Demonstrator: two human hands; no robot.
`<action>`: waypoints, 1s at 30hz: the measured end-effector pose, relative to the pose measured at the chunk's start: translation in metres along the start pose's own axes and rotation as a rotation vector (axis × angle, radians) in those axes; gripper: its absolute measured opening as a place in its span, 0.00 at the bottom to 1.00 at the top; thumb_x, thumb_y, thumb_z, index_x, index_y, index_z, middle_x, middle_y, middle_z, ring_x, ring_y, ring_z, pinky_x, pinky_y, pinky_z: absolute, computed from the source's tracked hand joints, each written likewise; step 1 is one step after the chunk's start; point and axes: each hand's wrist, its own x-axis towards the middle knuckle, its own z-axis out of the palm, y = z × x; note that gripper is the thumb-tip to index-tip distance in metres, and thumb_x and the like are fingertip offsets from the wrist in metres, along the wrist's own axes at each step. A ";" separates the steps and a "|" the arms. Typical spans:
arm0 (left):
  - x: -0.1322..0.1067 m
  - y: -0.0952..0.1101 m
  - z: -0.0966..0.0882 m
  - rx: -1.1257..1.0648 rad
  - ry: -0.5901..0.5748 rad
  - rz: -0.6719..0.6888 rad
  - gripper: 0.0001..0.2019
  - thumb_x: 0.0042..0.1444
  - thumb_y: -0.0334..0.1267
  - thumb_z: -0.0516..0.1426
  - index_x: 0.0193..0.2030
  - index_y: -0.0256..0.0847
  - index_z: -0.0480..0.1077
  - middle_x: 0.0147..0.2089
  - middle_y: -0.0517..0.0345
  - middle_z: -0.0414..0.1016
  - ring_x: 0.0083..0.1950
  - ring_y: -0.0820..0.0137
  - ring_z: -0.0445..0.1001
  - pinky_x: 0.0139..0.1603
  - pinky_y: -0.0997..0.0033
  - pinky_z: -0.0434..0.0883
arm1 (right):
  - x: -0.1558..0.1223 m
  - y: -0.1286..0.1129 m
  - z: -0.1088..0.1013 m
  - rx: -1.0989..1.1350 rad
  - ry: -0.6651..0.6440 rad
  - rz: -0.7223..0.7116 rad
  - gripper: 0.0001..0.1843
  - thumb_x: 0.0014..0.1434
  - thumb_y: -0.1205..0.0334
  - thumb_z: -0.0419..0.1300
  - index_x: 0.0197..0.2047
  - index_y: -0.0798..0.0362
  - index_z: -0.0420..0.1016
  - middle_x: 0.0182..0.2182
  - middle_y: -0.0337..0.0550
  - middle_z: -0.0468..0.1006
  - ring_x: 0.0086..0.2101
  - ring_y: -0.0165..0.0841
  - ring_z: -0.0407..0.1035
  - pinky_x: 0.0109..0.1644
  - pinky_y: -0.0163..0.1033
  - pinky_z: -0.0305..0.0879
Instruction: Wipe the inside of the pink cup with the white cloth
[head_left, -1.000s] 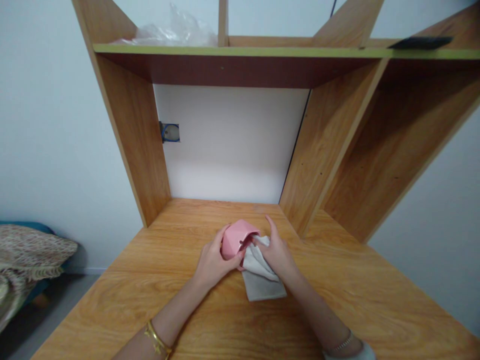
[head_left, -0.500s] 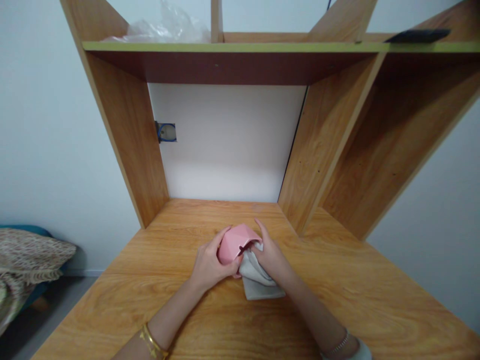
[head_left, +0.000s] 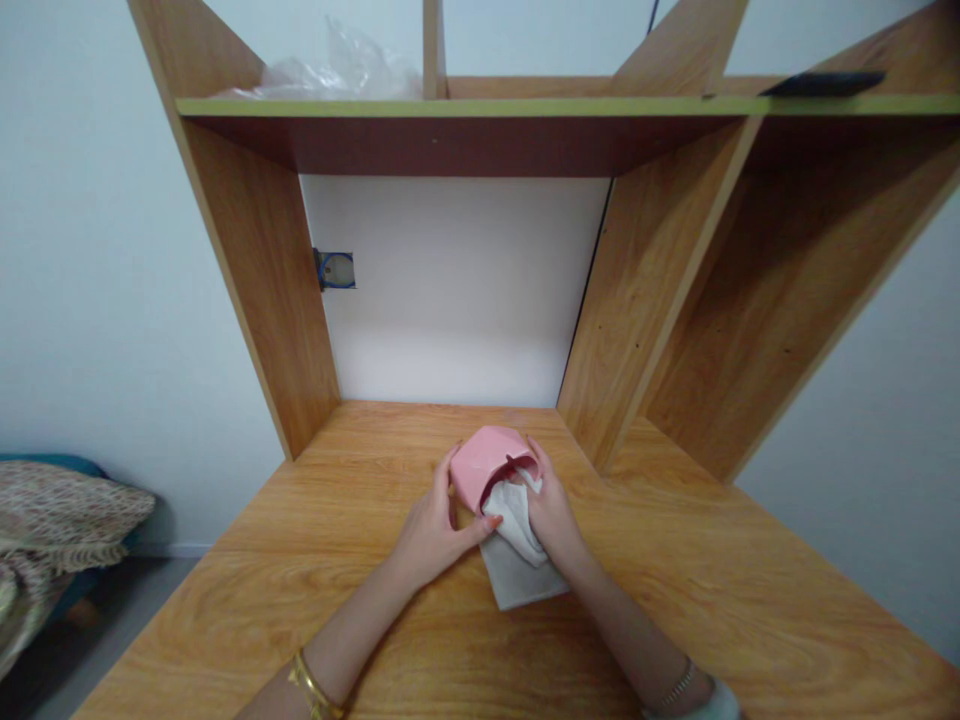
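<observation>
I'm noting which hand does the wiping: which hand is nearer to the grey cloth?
Right. The right hand grips the grey cloth, bunching it into the mouth of the pink bowl. The left hand holds the bowl's outer side, just left of the cloth.

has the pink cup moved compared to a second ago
Yes. The pink cup has shifted slightly toward the white back panel and tipped, its opening now facing the grey cloth.
</observation>
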 end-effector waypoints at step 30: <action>0.001 0.002 -0.008 0.199 0.070 0.055 0.27 0.47 0.42 0.57 0.54 0.40 0.58 0.51 0.52 0.67 0.49 0.63 0.68 0.50 0.64 0.64 | -0.004 -0.004 -0.010 -0.490 -0.243 -0.084 0.33 0.51 0.64 0.52 0.60 0.54 0.47 0.43 0.49 0.73 0.40 0.37 0.69 0.42 0.38 0.62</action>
